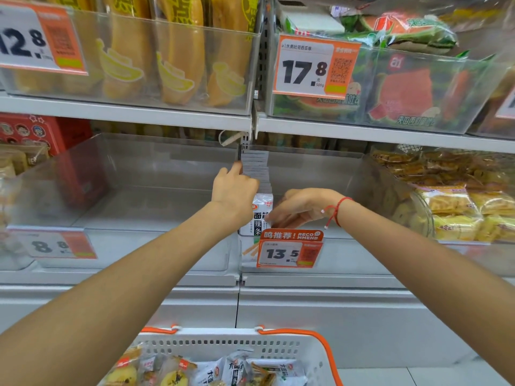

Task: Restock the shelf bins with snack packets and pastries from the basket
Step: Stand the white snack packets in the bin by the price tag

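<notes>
Both my hands reach into a clear shelf bin (348,246) on the middle shelf. A row of white snack packets (259,174) stands upright along the bin's left wall. My left hand (234,188) rests on the row from the left, fingers curled over the packets' tops. My right hand (303,207) pinches the front white packet (260,218), which has black characters on it. Below, a white basket (223,344) with orange handles holds more white packets (237,369) and wrapped pastries (172,374).
The clear bin (125,240) to the left, tagged 8.8, has nothing visible in it. Yellow pastry packs (457,213) fill the bin at right. The upper shelf holds banana cakes (172,51) and watermelon toast (404,90). An orange 13.5 price tag (289,249) hangs on the bin front.
</notes>
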Available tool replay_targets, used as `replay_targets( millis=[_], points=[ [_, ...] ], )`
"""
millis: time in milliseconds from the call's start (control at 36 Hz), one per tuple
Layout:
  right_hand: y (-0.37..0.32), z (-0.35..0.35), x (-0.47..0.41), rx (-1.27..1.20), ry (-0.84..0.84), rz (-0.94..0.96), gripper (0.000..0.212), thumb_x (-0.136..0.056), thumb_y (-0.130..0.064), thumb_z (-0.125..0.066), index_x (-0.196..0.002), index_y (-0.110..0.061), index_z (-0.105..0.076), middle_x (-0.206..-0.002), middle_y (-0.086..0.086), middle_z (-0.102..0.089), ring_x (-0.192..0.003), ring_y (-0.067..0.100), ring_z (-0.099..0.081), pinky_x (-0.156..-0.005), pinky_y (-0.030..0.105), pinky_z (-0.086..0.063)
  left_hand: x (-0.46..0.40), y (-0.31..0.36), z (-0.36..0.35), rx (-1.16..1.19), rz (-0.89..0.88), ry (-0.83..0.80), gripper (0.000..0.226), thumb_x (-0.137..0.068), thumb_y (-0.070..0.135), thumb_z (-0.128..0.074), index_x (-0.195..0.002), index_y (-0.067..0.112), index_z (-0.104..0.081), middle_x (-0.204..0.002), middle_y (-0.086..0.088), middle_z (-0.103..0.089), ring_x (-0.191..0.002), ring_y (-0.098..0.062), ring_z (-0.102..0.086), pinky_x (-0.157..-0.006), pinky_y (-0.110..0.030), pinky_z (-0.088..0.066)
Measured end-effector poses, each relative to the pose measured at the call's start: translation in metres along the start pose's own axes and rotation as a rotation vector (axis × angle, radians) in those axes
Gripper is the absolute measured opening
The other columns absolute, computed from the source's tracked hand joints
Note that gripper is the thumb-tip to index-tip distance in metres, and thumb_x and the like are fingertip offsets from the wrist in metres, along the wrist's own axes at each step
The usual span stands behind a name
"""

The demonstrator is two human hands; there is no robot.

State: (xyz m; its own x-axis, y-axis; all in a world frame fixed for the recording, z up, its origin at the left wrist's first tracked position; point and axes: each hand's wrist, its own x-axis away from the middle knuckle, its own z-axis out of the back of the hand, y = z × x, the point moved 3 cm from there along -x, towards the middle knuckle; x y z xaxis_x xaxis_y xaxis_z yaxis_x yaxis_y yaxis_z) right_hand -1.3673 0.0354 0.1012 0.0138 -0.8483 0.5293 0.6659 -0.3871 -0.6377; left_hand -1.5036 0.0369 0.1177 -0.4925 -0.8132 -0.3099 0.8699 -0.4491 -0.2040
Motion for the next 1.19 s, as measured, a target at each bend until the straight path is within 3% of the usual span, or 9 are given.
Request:
replay_targets(
  millis=[139,306,417,472,583,750,889,1111,1194],
  points=[
    [0.004,0.002,0.015,0.036,0.08,0.028,0.036,-0.092,-0.028,-0.064,-0.115,-0.001,-0.061,-0.104,0.012,-0.072,-0.088,0.017,-0.071,-0.081,0.027,-0.058,0.01,-0.006,0.001,0.151,-0.006,0.041,0.048,-0.089,0.032,-0.065,-0.134,0.022,-0.051,-0.134,-0.001,-0.056,-0.127,-0.021,-0.039,-0.097,-0.035,-0.038],
    [0.007,0.009,0.044,0.058,0.292,0.188,0.039,-0.096,-0.018,-0.057,-0.132,-0.004,-0.053,-0.123,0.011,-0.062,-0.099,0.017,-0.062,-0.082,0.024,-0.052,0.037,-0.016,0.01,0.366,0.041,0.107,0.043,-0.091,0.03,-0.063,-0.133,0.025,-0.053,-0.136,0.002,-0.055,-0.128,-0.021,-0.042,-0.099,-0.037,-0.04],
    [0.004,0.009,0.068,-0.035,0.521,0.354,0.025,-0.093,-0.018,-0.061,-0.116,-0.01,-0.064,-0.109,0.006,-0.066,-0.083,0.011,-0.063,-0.072,0.02,-0.053,0.056,-0.02,0.018,0.424,0.088,0.173,0.036,-0.091,0.023,-0.064,-0.126,0.027,-0.059,-0.129,0.003,-0.06,-0.122,-0.02,-0.048,-0.093,-0.039,-0.047],
    [0.001,0.003,0.082,-0.102,0.547,0.414,0.013,-0.093,-0.019,-0.062,-0.105,-0.014,-0.065,-0.098,0.005,-0.069,-0.073,0.007,-0.063,-0.061,0.015,-0.051,0.066,-0.021,0.022,0.442,0.097,0.203,0.032,-0.092,0.023,-0.063,-0.124,0.027,-0.061,-0.124,0.004,-0.062,-0.118,-0.019,-0.051,-0.088,-0.037,-0.048],
    [-0.002,-0.021,0.106,-0.081,0.465,0.445,0.008,-0.092,-0.022,-0.063,-0.098,-0.017,-0.066,-0.08,-0.002,-0.068,-0.064,0.006,-0.064,-0.054,0.013,-0.05,0.086,-0.023,0.027,0.513,0.124,0.222,0.024,-0.093,0.028,-0.058,-0.117,0.029,-0.064,-0.111,0.01,-0.066,-0.102,-0.013,-0.059,-0.078,-0.03,-0.048],
    [0.022,-0.079,0.104,-0.014,0.199,0.4,0.006,-0.093,-0.017,-0.062,-0.09,-0.014,-0.067,-0.072,-0.001,-0.067,-0.055,0.005,-0.061,-0.05,0.014,-0.044,0.123,-0.026,0.012,0.586,0.202,0.082,0.015,-0.089,0.032,-0.058,-0.101,0.036,-0.067,-0.097,0.013,-0.069,-0.095,-0.016,-0.063,-0.079,-0.031,-0.05],
    [0.06,-0.124,0.072,0.073,0.02,0.277,0.011,-0.096,-0.019,-0.058,-0.101,-0.013,-0.066,-0.079,-0.002,-0.068,-0.063,0.004,-0.063,-0.055,0.012,-0.048,0.153,-0.018,-0.028,0.66,0.227,-0.049,0.013,-0.089,0.032,-0.06,-0.098,0.034,-0.068,-0.094,0.02,-0.066,-0.089,-0.008,-0.063,-0.075,-0.025,-0.043],
    [0.13,-0.205,0.018,0.111,-0.129,0.114,0.02,-0.096,-0.02,-0.057,-0.108,-0.007,-0.067,-0.082,-0.001,-0.068,-0.065,0.006,-0.062,-0.068,0.02,-0.052,0.196,0.003,-0.124,0.807,0.24,-0.311,0.013,-0.091,0.029,-0.06,-0.102,0.032,-0.065,-0.103,0.015,-0.066,-0.097,-0.009,-0.062,-0.087,-0.032,-0.051],
    [0.155,-0.235,0.001,0.217,-0.089,0.131,0.027,-0.093,-0.015,-0.058,-0.117,-0.004,-0.065,-0.109,0.009,-0.067,-0.09,0.015,-0.062,-0.079,0.022,-0.051,0.213,0.015,-0.156,0.74,0.202,-0.384,0.022,-0.095,0.028,-0.056,-0.116,0.03,-0.064,-0.12,0.013,-0.063,-0.106,-0.01,-0.06,-0.086,-0.028,-0.047]
  ],
)
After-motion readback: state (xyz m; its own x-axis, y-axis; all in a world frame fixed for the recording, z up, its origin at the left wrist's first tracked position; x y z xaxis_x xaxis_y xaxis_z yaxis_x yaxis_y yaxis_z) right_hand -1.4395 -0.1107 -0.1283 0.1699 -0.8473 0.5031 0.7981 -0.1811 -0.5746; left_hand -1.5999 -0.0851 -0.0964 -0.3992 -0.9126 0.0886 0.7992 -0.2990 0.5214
